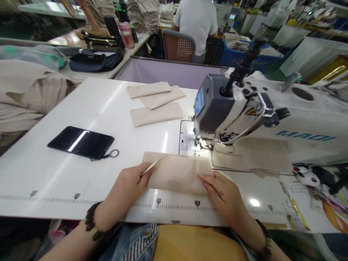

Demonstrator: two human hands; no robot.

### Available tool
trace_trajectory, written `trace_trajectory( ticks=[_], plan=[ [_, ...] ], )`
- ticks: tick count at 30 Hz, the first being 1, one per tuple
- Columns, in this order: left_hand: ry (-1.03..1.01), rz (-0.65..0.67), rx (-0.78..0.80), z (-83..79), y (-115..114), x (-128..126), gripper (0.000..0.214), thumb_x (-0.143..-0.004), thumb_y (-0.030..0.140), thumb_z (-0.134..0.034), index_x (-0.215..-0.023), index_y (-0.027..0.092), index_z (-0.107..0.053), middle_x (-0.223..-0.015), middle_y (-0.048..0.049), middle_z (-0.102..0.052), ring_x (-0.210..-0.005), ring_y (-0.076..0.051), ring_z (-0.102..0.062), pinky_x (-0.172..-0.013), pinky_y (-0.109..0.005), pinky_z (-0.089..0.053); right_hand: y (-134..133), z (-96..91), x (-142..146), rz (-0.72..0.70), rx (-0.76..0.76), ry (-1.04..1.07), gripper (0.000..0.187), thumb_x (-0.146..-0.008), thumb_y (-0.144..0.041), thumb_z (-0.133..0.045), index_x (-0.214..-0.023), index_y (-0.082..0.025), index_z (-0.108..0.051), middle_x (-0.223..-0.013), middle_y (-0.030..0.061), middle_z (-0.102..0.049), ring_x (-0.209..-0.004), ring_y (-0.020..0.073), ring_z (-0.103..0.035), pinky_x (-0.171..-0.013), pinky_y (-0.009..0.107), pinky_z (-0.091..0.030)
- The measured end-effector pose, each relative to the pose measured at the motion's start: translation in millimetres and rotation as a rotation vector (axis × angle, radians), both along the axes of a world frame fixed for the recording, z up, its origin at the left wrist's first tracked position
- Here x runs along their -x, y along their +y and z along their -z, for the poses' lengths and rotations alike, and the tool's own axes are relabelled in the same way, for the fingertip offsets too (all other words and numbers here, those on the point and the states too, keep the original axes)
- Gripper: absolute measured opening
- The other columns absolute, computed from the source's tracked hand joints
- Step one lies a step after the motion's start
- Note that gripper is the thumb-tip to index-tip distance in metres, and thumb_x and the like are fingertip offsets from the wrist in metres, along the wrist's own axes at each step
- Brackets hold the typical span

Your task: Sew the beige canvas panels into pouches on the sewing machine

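A beige fabric piece [176,174] lies in front of the sewing machine, held at both ends. My left hand [133,185] pinches its left end, where one corner of a layer is lifted. At the other end, my right hand [221,190] grips the cloth between thumb and fingers. Just beyond the fabric is the machine's presser foot [205,145], lit by a small lamp. Several finished-looking beige panels [157,114] lie loosely overlapped behind, left of the machine head [214,105]. More beige pieces [247,154] are stacked beneath the machine arm.
A black phone [81,141] with a ring strap rests on the white table [108,98] at left. Beige cloth [24,94] is heaped beyond the left edge. Scissors and small items [307,177] sit at right. A person [195,25] sits ahead near a blue bin [233,56].
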State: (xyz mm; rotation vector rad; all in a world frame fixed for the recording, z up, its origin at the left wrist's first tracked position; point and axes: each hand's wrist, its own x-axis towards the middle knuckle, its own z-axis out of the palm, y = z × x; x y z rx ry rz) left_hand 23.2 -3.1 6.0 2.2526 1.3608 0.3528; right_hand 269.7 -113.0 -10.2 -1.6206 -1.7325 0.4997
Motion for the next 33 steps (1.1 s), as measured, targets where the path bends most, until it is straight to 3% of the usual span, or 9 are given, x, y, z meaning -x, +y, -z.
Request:
trace_trajectory(
  ticks=[2, 4, 7, 12, 33],
  plan=[
    [-0.001, -0.066, -0.002, 1.7, 0.6, 1.9, 0.027, -0.085, 0.033, -0.040, -0.093, 0.019, -0.062, -0.064, 0.0004, -0.066, -0.059, -0.018, -0.063, -0.057, -0.025, -0.047, 3.6, -0.1, 0.3, 0.038, -0.016, -0.067, 0.026, -0.087, -0.020, -0.046, -0.102, -0.016, -0.067, -0.084, 0.0071, -0.066, -0.077, 0.0161, -0.063, -0.066, 0.023, -0.052],
    [-0.026, -0.131, -0.006, 4.7, -0.8, 6.5, 0.036, -0.084, 0.032, -0.043, -0.116, 0.016, -0.052, -0.062, 0.0020, -0.063, -0.057, -0.017, -0.062, -0.056, -0.025, -0.048, 6.6, 0.9, 0.9, 0.069, -0.011, -0.108, 0.027, -0.087, -0.021, -0.047, -0.106, -0.015, -0.065, -0.090, 0.0084, -0.067, -0.082, 0.0173, -0.064, -0.071, 0.024, -0.052],
    [-0.100, -0.125, -0.037, 9.4, -4.9, 15.4, 0.050, -0.086, 0.029, -0.043, -0.134, 0.016, -0.034, -0.075, 0.0012, -0.064, -0.060, -0.014, -0.062, -0.059, -0.024, -0.050, 9.0, 2.7, 2.2, 0.067, 0.003, -0.151, 0.028, -0.088, -0.022, -0.046, -0.108, -0.015, -0.064, -0.092, 0.0087, -0.068, -0.084, 0.0182, -0.065, -0.071, 0.025, -0.053],
    [-0.148, 0.072, -0.132, 12.3, -9.3, 22.1, 0.029, -0.090, 0.021, -0.039, -0.113, 0.020, -0.057, -0.089, -0.0034, -0.060, -0.077, -0.012, -0.061, -0.070, -0.021, -0.050, 10.7, 1.7, 4.4, 0.085, 0.001, -0.212, 0.028, -0.089, -0.023, -0.045, -0.104, -0.014, -0.066, -0.090, 0.0095, -0.068, -0.082, 0.0188, -0.066, -0.068, 0.025, -0.054],
    [-0.078, 0.020, -0.036, 6.6, -2.3, 13.9, 0.026, -0.089, 0.018, -0.040, -0.108, 0.016, -0.058, -0.087, -0.0038, -0.056, -0.074, -0.015, -0.059, -0.068, -0.028, -0.053, 13.4, 7.7, -0.5, 0.106, -0.031, -0.388, 0.032, -0.090, -0.035, -0.044, -0.098, -0.016, -0.069, -0.093, 0.0084, -0.070, -0.081, 0.0205, -0.067, -0.068, 0.028, -0.054]
  ],
)
